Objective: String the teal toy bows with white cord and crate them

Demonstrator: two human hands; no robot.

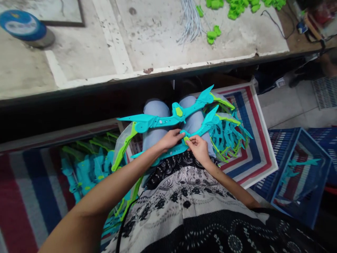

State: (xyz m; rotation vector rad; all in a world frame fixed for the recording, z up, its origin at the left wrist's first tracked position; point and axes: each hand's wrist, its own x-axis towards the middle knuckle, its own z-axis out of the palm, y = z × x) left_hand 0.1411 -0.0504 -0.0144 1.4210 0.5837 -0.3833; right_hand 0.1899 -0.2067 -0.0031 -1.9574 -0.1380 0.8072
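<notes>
Two turquoise toy bows with lime-green limbs lie across the lap, one beyond the other. The nearer toy bow is under both hands. My left hand is closed on it near the middle, fingertips on the turquoise grip. With thumb and finger pinched, my right hand holds a small green piece against that grip; I cannot tell whether it is seated. The farther toy bow rests on the knees, untouched, with a green piece at its centre.
A striped container at the right and a striped sheet at the left hold several bows. On the worktable are white cords, green pieces and a blue-lidded can. Blue crates stand at right.
</notes>
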